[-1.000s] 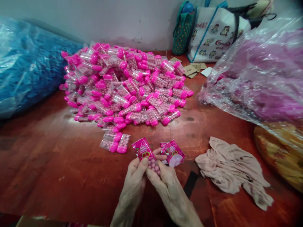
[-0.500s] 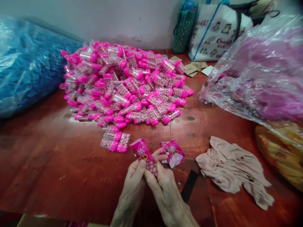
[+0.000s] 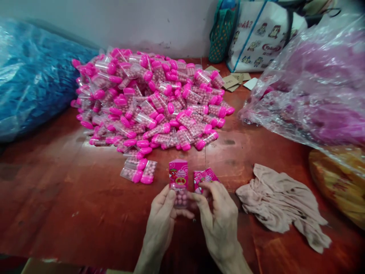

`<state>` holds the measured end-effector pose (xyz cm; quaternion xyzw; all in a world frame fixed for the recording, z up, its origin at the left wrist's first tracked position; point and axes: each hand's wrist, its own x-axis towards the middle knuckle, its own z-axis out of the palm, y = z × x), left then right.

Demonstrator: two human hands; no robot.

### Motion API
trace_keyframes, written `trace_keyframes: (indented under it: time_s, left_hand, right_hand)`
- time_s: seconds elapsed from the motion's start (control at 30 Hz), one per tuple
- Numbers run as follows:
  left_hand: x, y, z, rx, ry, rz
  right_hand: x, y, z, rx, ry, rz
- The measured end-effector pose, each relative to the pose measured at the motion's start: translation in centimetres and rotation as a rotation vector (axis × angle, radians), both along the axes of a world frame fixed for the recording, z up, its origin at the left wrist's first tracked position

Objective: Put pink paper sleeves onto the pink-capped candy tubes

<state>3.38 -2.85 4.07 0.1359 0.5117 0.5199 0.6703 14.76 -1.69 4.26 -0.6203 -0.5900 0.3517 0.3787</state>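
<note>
In my left hand [image 3: 162, 209] is a small clear container of pink balls [image 3: 180, 197], pinched between thumb and fingers. A pink printed sleeve [image 3: 178, 173] stands up from its far end; whether it wraps around the container or lies against it, I cannot tell. My right hand [image 3: 218, 209] is just to the right, thumb near the container's edge and other fingers curved over some pink printed sleeves [image 3: 203, 177] on the table. Its fingers are apart, with nothing seen between them. Left of the hands lie a few pink-capped containers [image 3: 138, 170].
A large heap of pink-capped containers [image 3: 154, 102] covers the table's back. A blue-filled plastic bag [image 3: 37, 80] stands left, a pink-filled plastic bag [image 3: 313, 87] right. A crumpled cloth [image 3: 281, 201], cardboard pieces [image 3: 232, 82] and a white printed bag [image 3: 256, 38] are also there.
My right hand has let go of the container and moved right, over the loose sleeves. The container in my left hand has turned more upright, its sleeve now pointing straight away.
</note>
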Motion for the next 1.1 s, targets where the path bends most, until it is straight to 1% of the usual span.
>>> trace_keyframes:
  time_s: [0.07, 0.13, 0.2, 0.3, 0.37, 0.47, 0.57, 0.63, 0.67, 0.8, 0.87, 0.97, 1.03, 1.1]
  left_hand:
    - [0.2, -0.1, 0.0, -0.001, -0.019, -0.073]
    - [0.4, -0.2, 0.0, 0.019, -0.052, -0.115]
    - [0.7, -0.3, 0.1, 0.042, -0.065, -0.131]
    - [1.0, -0.4, 0.2, 0.041, -0.034, -0.132]
    - [1.2, -0.5, 0.3, 0.046, 0.021, -0.088]
    - [1.3, -0.6, 0.3, 0.054, 0.115, -0.023]
    - [1.1, -0.6, 0.2, 0.053, 0.175, -0.025]
    - [1.0, -0.4, 0.2, 0.061, 0.198, -0.06]
    - [0.9, -0.4, 0.2, 0.066, 0.208, -0.084]
    - [0.9, -0.1, 0.4, 0.065, 0.226, -0.187]
    - [0.9, -0.1, 0.6, 0.062, 0.235, -0.231]
    - [0.8, -0.4, 0.7, 0.09, 0.277, -0.284]
    - [0.7, -0.5, 0.8, 0.117, 0.327, -0.32]
    - [0.6, -0.6, 0.9, 0.141, 0.38, -0.34]
  right_hand:
    - [0.2, 0.5, 0.2, 0.003, 0.107, 0.007]
    - [0.2, 1.0, 0.3, -0.087, 0.244, 0.04]
    - [0.1, 1.3, 0.1, -0.187, 0.363, 0.048]
    - [0.0, 1.3, -0.3, -0.283, 0.484, 0.046]
    - [-0.2, 1.1, -0.6, -0.314, 0.522, 0.03]
    - [-0.7, 0.5, -1.1, -0.311, 0.511, -0.022]
    - [-1.0, 0.1, -1.4, -0.304, 0.474, -0.069]
    - [-0.8, 0.2, -1.3, -0.333, 0.501, -0.074]
    - [-0.6, 0.3, -1.3, -0.359, 0.548, -0.07]
    - [0.3, 1.1, -1.1, -0.427, 0.848, -0.069]
    - [0.6, 1.4, -1.1, -0.435, 0.926, -0.083]
    - [0.7, 1.5, -1.0, -0.456, 0.931, -0.091]
    - [0.6, 1.5, -0.8, -0.471, 0.87, -0.08]
    - [0.6, 1.5, -0.6, -0.453, 0.76, -0.072]
